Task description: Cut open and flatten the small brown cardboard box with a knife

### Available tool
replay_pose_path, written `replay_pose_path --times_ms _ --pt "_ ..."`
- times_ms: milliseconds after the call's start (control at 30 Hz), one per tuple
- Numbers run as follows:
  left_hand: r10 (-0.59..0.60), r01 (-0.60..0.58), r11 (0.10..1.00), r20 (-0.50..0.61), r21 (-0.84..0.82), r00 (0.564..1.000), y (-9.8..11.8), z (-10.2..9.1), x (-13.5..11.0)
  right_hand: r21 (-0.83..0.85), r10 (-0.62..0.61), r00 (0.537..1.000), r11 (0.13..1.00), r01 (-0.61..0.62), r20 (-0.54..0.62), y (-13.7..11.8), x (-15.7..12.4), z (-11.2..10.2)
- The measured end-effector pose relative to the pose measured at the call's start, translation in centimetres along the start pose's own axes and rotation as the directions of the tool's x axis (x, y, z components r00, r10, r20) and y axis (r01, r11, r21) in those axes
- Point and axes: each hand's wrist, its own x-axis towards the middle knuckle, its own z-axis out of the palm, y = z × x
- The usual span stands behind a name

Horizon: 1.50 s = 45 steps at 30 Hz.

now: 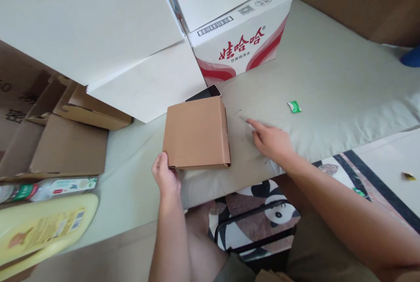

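Note:
A small folded brown cardboard box (197, 133) lies flat on the pale covered surface (328, 81). My left hand (166, 175) grips its near left corner, fingers curled round the edge. My right hand (271, 140) rests on the surface to the right of the box, index finger stretched out toward a small thin whitish strip (244, 119); the other fingers are curled, and nothing shows in the hand. A dark phone (204, 93) peeks out from behind the box's far edge.
Large white cartons (108, 33) and a red-printed water carton (243, 37) stand at the back. Flattened brown cardboard (59, 142) lies left, with a plastic bottle (49, 188) and a yellow item (42, 225). A green wrapper (294, 106) lies right. A panda-print stool (262, 221) sits below.

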Motion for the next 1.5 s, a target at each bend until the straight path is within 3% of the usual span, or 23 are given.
replay_pose_path --times_ms 67,167,267,367,467,567,733,833,933,1033,1200,1333,1500 --pt "-0.004 0.004 1.0 -0.006 -0.002 1.0 0.0 0.0 0.0 -0.089 0.005 0.995 0.996 -0.014 -0.096 0.8 0.3 0.2" --pt "-0.023 0.022 1.0 -0.023 -0.017 0.999 0.1 0.1 -0.1 -0.174 -0.011 0.99 0.985 -0.013 -0.138 1.7 0.7 0.8" --pt "-0.029 0.028 0.999 -0.016 -0.027 0.999 0.2 0.0 -0.1 -0.148 -0.076 0.979 0.988 0.049 -0.187 1.6 0.7 1.0" --pt "-0.042 0.042 0.999 0.011 -0.016 0.999 0.2 -0.1 -0.1 0.088 -0.25 0.952 0.959 0.268 -0.174 0.7 0.3 1.0" --pt "-0.093 0.094 0.995 0.068 -0.018 0.993 0.1 -0.2 -0.3 0.349 -0.391 0.912 0.843 0.41 -0.128 -0.4 -0.4 1.0" --pt "-0.155 0.162 0.986 0.128 -0.047 0.98 0.1 -0.2 -0.7 0.492 -0.414 0.9 0.761 0.423 -0.133 -0.7 -0.7 1.4" --pt "-0.227 0.245 0.969 0.241 -0.046 0.944 0.4 -0.3 -1.2 0.694 -0.286 0.934 0.629 0.35 -0.212 -0.1 -1.0 1.4" --pt "-0.233 0.244 0.97 0.255 -0.013 0.938 0.7 -0.3 -1.0 0.651 -0.336 0.883 0.597 0.469 -0.328 -0.3 -1.6 0.6" --pt "-0.244 0.245 0.969 0.257 0.028 0.935 0.9 -0.3 -0.9 0.509 -0.476 0.821 0.645 0.569 -0.315 -1.2 -2.3 0.0" --pt "-0.245 0.243 0.969 0.261 0.041 0.934 1.1 -0.3 -0.9 0.426 -0.537 0.796 0.674 0.604 -0.279 -1.8 -2.8 -0.1" --pt "-0.252 0.246 0.968 0.248 0.057 0.935 1.2 -0.5 -1.0 0.425 -0.569 0.777 0.654 0.626 -0.269 -1.6 -2.8 0.7" --pt "-0.277 0.265 0.961 0.291 0.082 0.916 1.5 -0.5 -1.3 0.446 -0.554 0.793 0.661 0.603 -0.253 -1.3 -2.8 1.3" --pt "-0.289 0.257 0.956 0.311 0.138 0.906 1.3 -0.4 -1.2 0.582 -0.365 0.892 0.677 0.45 -0.266 -1.2 -2.5 1.8"
